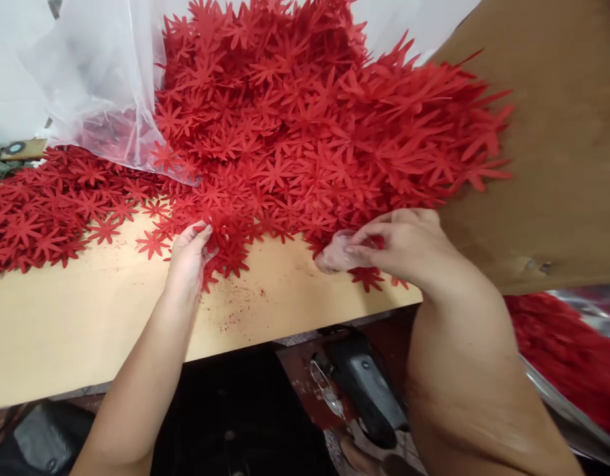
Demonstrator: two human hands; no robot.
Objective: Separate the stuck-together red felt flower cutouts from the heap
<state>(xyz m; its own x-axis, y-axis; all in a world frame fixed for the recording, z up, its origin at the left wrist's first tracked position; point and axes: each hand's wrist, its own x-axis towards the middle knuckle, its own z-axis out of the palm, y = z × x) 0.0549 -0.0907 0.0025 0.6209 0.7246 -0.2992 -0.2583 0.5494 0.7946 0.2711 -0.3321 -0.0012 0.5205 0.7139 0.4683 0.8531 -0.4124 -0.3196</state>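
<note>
Head camera view, reading left to right: we see a clear plastic bag (101, 86) at the upper left, lying over a big heap of red star-shaped cutouts (305, 125) that spreads across the pale wooden table (77, 317). At the heap's near edge our left hand (188, 254) rests with its fingers closed on a few cutouts, pinching them against the table. Further right, our right hand (404, 241) has thumb and fingers pressed together around a small clear plastic piece (337, 254), just above the table's front edge, with a brown board (558, 132) beyond it.
</note>
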